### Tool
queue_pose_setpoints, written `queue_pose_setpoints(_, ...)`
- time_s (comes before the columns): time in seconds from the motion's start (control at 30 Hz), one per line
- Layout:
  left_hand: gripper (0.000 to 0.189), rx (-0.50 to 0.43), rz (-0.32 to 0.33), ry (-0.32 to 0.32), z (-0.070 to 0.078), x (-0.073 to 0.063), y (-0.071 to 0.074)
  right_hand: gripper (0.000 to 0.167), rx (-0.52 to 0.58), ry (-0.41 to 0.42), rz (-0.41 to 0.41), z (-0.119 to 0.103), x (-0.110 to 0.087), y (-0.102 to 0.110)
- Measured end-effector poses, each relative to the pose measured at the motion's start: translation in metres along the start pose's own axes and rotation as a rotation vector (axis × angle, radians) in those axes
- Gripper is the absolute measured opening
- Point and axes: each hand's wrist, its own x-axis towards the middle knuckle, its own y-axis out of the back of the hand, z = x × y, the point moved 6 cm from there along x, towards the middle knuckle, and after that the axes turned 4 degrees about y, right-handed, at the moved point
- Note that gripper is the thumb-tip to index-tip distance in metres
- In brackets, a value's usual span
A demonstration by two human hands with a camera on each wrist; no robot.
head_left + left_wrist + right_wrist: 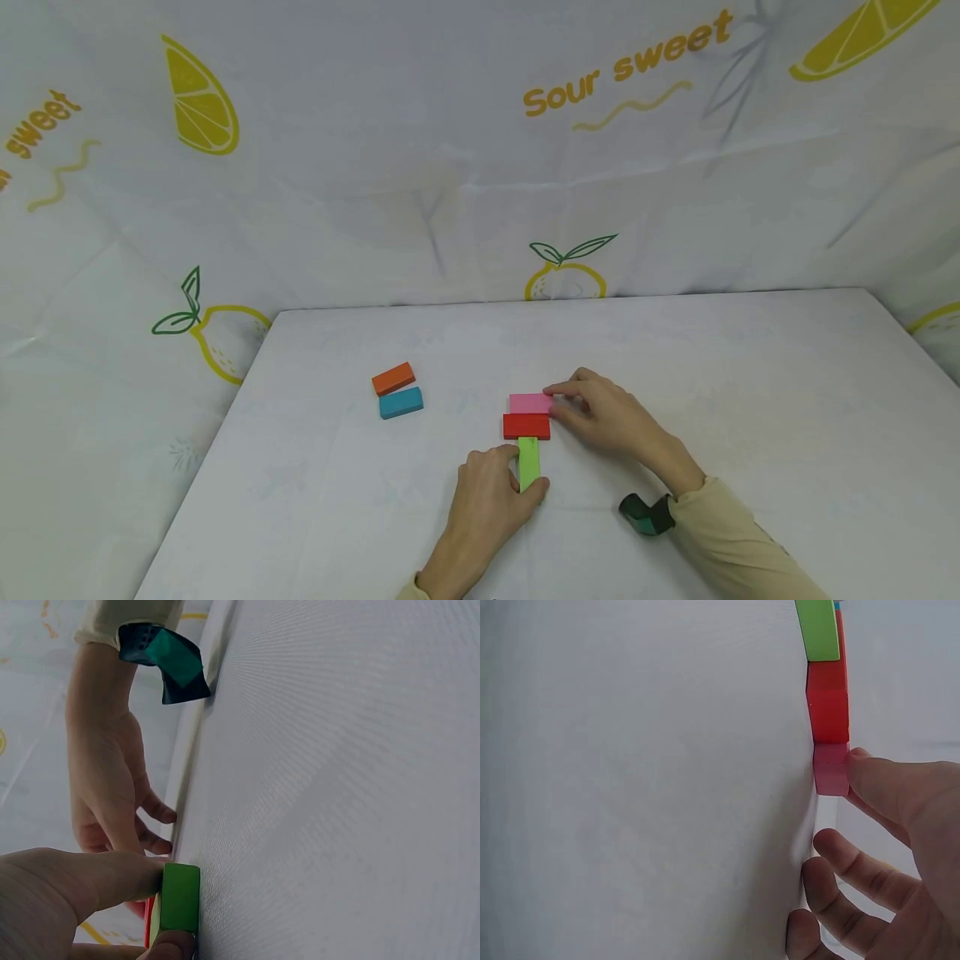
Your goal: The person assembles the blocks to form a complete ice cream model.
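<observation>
Green block (529, 460) lies end-on to red block (527, 427), well in from desk (720, 375) edges, pinched by left hand (489, 493). Right hand (617, 418) pinches pink block (528, 404) on red's far side. Three look joined; orange block (393, 378), blue block (401, 403), nearer left edge, seem left over.

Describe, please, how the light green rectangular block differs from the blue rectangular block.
The light green rectangular block is gripped by the person's left hand, while the blue rectangular block has no hand on it. In the head view, the green block's length points towards the person, while the blue block's length runs mostly sideways, slightly slanted. Both are oblong and straight-edged.
</observation>
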Motion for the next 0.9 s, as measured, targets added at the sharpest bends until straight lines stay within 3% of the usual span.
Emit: queue_pose_setpoints(0.9,0.028,0.005,0.013,0.004,-0.0009,-0.0006,0.0007,0.030,0.001,-0.022,-0.001,-0.0036,0.0019,-0.0023)
